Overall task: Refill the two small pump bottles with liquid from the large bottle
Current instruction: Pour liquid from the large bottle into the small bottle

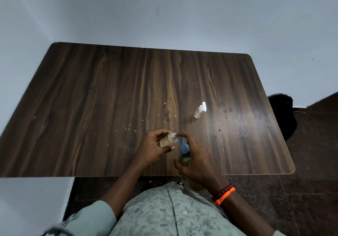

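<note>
My left hand (154, 147) grips a small clear bottle (167, 140), tilted, its open neck turned right; some pale yellowish liquid shows inside. My right hand (193, 160) wraps around the large bottle (185, 158), which holds greenish-yellow liquid and has a blue nozzle cap (182, 144). The blue nozzle tip touches the small bottle's neck, just above the table's near edge. A second small clear bottle (200, 110) with a white pump top stands apart on the table, farther away and to the right.
The dark wooden table (109, 98) carries scattered yellowish crumbs or drops near its middle. Grey walls stand behind and to the left. A black object (283, 115) sits on the dark floor past the table's right edge.
</note>
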A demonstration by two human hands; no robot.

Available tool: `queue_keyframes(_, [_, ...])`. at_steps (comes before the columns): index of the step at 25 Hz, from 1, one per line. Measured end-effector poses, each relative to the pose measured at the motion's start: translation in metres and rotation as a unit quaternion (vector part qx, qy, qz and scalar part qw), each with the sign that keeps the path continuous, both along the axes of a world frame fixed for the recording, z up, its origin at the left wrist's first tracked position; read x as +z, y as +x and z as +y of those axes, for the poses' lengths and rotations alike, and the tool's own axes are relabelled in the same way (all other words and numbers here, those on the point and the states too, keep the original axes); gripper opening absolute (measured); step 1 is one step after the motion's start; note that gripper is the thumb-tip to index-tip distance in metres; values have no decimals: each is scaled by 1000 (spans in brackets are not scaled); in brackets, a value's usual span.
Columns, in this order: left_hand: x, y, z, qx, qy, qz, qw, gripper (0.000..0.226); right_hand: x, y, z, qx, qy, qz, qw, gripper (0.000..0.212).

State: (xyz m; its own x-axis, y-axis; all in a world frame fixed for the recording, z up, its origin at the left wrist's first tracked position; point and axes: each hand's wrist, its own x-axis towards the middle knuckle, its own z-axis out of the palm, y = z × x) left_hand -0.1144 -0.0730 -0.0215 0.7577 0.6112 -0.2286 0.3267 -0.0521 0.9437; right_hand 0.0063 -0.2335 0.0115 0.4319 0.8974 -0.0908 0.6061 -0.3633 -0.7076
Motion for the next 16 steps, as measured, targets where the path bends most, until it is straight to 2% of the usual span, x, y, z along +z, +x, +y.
queue_keyframes(2, [-1, -1, 1, 1, 2, 1, 1000, 49, -1, 0, -1, -3, -11, 1, 1000, 77])
queue_keyframes(6, [-8, -1, -1, -8, 6, 10, 1000, 50, -3, 1, 1, -18, 13, 24, 999, 56])
queue_keyframes(11, [-3, 0, 0, 3, 5, 0, 1000, 49, 0, 2, 1, 2, -8, 13, 1000, 71])
queue_keyframes(16, [-8, -2, 0, -4, 4, 13, 1000, 49, -5, 0, 0, -11, 3, 19, 1000, 60])
